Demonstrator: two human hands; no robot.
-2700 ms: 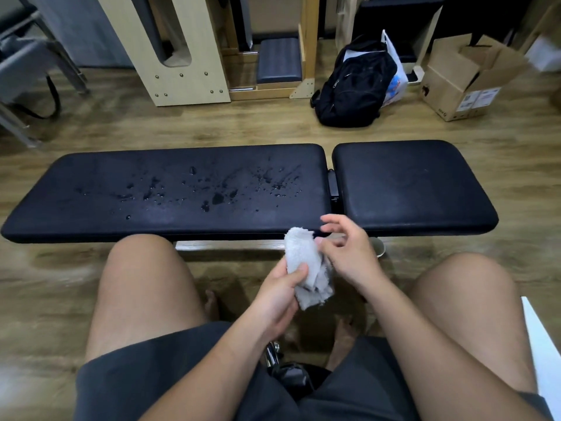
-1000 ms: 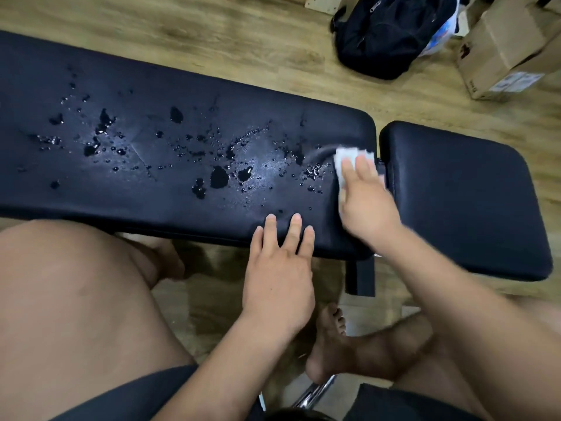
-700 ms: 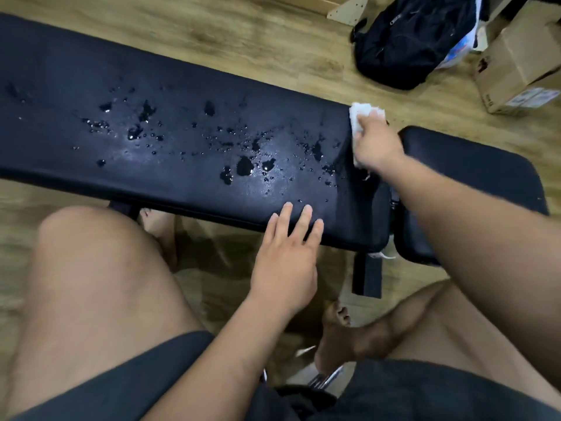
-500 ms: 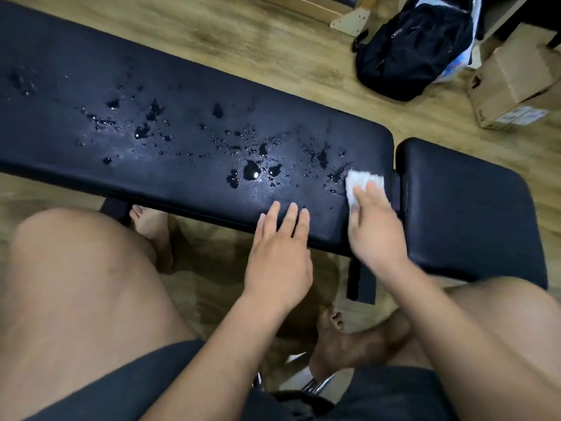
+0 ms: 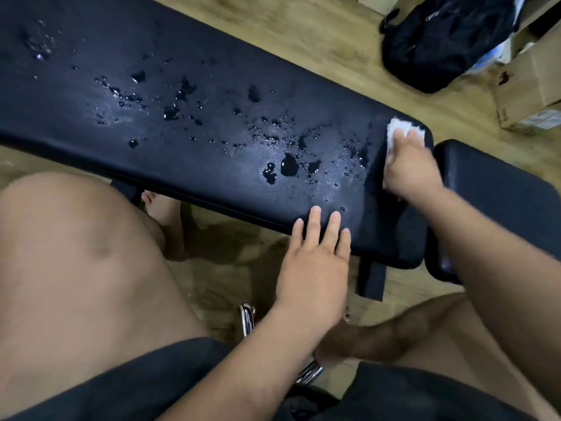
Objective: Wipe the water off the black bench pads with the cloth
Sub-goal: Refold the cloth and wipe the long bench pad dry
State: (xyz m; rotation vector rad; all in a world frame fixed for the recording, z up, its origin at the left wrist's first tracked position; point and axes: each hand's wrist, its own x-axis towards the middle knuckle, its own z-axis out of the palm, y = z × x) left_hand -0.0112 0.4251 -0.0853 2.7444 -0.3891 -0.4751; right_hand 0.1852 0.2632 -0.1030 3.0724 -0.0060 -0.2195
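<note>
No legible text
The cardboard box (image 5: 528, 86) bears a dark printed mark (image 5: 504, 78) and a label (image 5: 542, 118), both too blurred to read.

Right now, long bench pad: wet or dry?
Mostly wet. Drops and puddles cover the long pad; only a strip by the cloth under the right hand looks wiped.

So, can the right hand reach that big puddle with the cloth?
Probably yes: the right hand presses the cloth on the same pad, and only bare wet surface lies between it and the big puddle.
</note>
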